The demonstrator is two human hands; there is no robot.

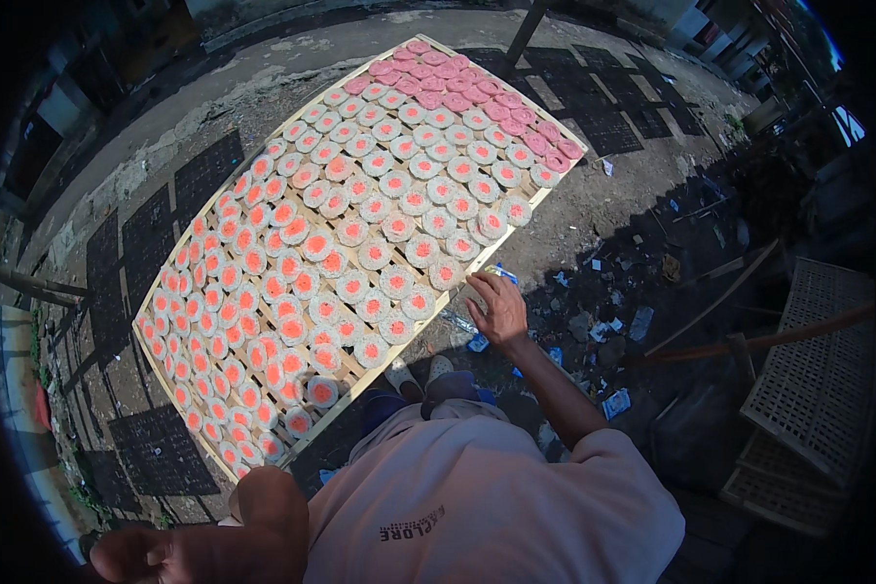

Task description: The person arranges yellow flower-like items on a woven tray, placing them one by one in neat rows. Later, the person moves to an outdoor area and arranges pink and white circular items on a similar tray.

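Observation:
A large slatted rack [411, 332] stretches before me, covered with round, flat crackers. Most are whitish with red-orange centres [373, 255]; pink ones [455, 85] fill the far right end. My right hand [502, 310] is at the rack's near right edge, fingertips at the wooden rim, thumb apart from the fingers, and I see nothing held in it. At the lower left, my left hand [131, 555] is dark and partly cut off, close to the rack's near left corner. How its fingers lie is hard to make out.
Dark mesh-patterned shadows [161, 453] lie on the ground around the rack. Litter [615, 403] is strewn to the right. Woven lattice panels [813, 360] lean there beside a wooden pole [798, 332]. My feet [438, 367] stand by the near edge. A post [526, 34] rises beyond.

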